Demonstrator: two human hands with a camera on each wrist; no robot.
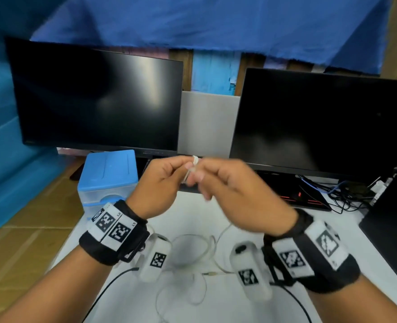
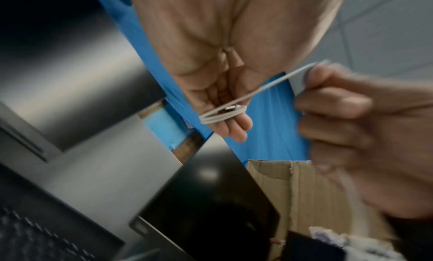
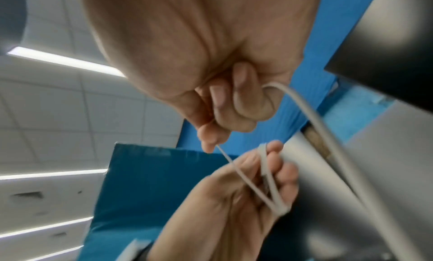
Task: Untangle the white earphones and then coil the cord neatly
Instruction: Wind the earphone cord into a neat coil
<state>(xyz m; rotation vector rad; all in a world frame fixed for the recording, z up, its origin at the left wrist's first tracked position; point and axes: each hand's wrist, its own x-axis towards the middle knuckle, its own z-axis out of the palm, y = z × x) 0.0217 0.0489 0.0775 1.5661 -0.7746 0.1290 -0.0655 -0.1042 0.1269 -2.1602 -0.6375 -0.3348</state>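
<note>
I hold both hands up above the white table (image 1: 192, 213), fingertips meeting. Several turns of the white earphone cord (image 2: 222, 114) are wound round the fingers of my left hand (image 1: 169, 178); that coil (image 3: 269, 178) also shows in the right wrist view. My right hand (image 1: 227, 187) pinches the cord (image 2: 281, 79) a short way from the coil, taut between the hands. From my right fist (image 3: 236, 105) the rest of the cord (image 3: 328, 135) trails down. Loose loops (image 1: 192, 248) and the jack plug (image 1: 210, 273) lie on the table below my wrists. The earbuds are hidden.
Two dark monitors (image 1: 95, 96) (image 1: 321, 122) stand at the back of the table. A blue-lidded plastic box (image 1: 109, 176) sits at the left. A black device with a tangle of cables (image 1: 341, 192) lies at the right. Thin black cables (image 1: 113, 280) run from the wrist cameras.
</note>
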